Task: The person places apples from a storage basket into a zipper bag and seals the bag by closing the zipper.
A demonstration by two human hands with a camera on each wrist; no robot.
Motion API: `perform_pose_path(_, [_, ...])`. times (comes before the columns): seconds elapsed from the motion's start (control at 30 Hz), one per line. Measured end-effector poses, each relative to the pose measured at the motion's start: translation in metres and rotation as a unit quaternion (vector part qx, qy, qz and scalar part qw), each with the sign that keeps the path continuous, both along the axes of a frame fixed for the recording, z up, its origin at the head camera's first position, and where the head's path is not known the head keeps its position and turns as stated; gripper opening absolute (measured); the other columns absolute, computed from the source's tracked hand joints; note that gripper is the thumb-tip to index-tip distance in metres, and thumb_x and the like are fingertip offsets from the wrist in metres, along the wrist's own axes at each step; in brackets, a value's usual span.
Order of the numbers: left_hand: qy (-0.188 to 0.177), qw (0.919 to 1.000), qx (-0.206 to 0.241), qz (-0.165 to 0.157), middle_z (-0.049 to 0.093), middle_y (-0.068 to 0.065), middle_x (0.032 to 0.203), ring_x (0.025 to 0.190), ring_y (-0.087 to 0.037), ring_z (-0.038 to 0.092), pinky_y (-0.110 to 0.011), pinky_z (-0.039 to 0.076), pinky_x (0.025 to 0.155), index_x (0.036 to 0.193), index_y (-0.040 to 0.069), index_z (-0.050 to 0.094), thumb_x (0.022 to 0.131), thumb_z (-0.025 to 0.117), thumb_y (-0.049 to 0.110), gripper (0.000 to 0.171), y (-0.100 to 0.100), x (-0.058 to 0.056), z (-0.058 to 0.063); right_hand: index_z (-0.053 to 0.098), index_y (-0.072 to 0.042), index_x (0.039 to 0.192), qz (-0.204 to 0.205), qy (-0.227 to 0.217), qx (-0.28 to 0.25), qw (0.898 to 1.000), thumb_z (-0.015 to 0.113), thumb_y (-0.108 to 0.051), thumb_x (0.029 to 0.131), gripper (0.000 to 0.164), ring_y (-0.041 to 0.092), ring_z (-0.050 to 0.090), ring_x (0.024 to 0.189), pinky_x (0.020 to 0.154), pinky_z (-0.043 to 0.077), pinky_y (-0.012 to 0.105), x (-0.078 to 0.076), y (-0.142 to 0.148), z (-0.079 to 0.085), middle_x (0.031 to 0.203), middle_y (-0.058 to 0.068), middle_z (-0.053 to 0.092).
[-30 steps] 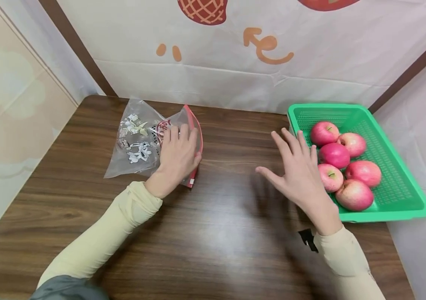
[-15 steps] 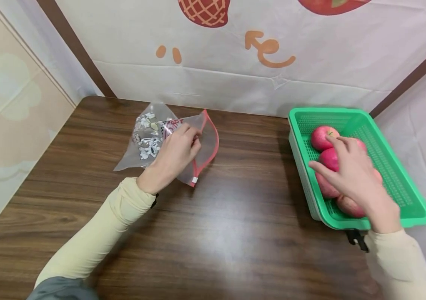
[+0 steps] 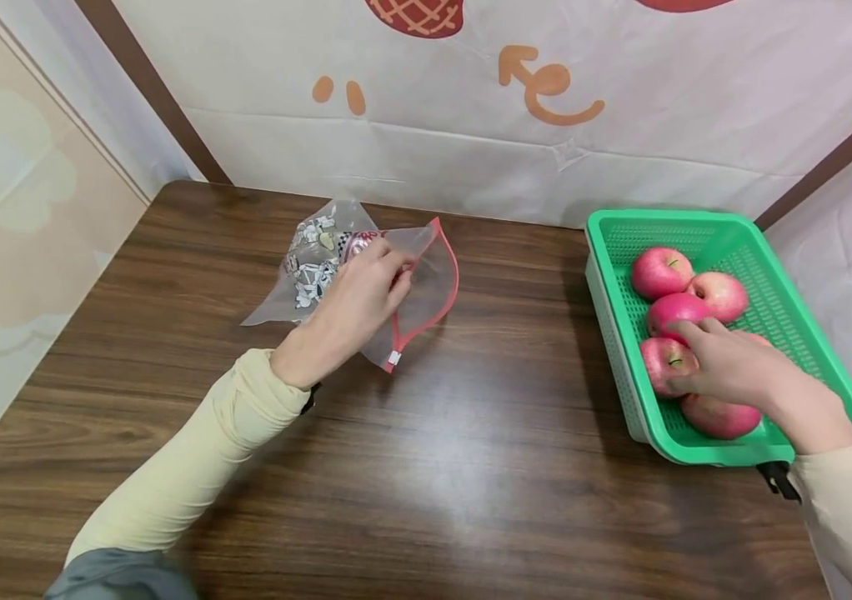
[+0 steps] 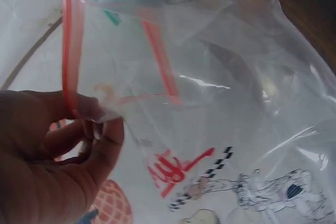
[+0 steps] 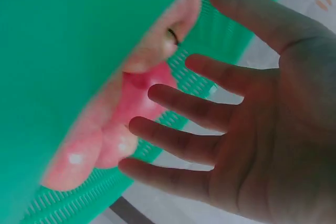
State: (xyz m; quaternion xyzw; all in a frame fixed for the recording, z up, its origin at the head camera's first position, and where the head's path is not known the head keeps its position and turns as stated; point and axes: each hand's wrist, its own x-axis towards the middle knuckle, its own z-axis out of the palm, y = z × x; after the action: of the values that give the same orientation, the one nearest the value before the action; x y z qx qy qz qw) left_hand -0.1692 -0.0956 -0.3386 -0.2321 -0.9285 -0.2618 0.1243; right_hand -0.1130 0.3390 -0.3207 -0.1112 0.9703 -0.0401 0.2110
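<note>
The left hand pinches a bag left of the basket, over whose apples the right hand spreads its fingers.

"Where does your head camera look from?"
"Above, facing forward and down over the tabletop."
"And your wrist cameras?"
"Close in: the left on your left hand and bag, the right on your right hand and basket. Your head view shares these, farther off."
</note>
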Motion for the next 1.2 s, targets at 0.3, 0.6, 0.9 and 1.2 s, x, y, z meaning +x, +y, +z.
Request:
perform_pose_path(0.3, [0.061,0.9965,-0.054,0.018,0.057,-0.019,0.095,0.089,-0.034,0.059,-0.044,0.055,0.078,0.098,-0.006,0.064,0.096,0.05,0.002,0.016,0.004,0.004,0.006,0.042,0.002,0.139,0.028,-0.014,0.034,0.999,0.072,-0.035,0.08,0.075,0.028,0.06,0.076,0.069,0.051,0.053,-0.004,-0.009,-0.013,0.109,0.03,0.05])
perform_pose_path(0.6, [0.062,0.987,-0.139,0.054,0.055,-0.023,0.095,0.091,-0.039,0.058,-0.047,0.058,0.07,0.092,-0.01,0.062,0.093,0.057,0.003,0.014,0.003,0.006,0.015,0.046,0.001,0.123,0.003,0.034,0.03,0.999,0.075,-0.037,0.073,0.07,0.029,0.056,0.066,0.059,0.048,0.049,-0.005,-0.004,-0.004,0.106,0.031,0.047])
perform_pose_path(0.9, [-0.011,0.9994,-0.025,-0.019,0.062,-0.012,0.091,0.079,-0.024,0.06,-0.038,0.054,0.069,0.095,-0.001,0.066,0.093,0.055,0.007,0.014,0.012,0.005,0.015,0.046,-0.009,0.135,-0.018,0.163,-0.105,0.981,0.079,-0.038,0.076,0.073,0.032,0.052,0.098,0.071,0.049,0.048,-0.008,-0.064,0.064,0.12,0.019,0.049])
perform_pose_path(1.2, [-0.016,0.9947,0.051,-0.088,0.06,-0.005,0.084,0.077,-0.017,0.053,-0.029,0.046,0.068,0.091,0.005,0.067,0.09,0.059,0.007,0.008,0.044,0.013,0.034,0.052,-0.018,0.132,0.07,0.135,-0.184,0.971,0.079,-0.039,0.073,0.069,0.02,0.053,0.097,0.072,0.053,0.036,-0.026,-0.166,0.053,0.113,0.008,0.054])
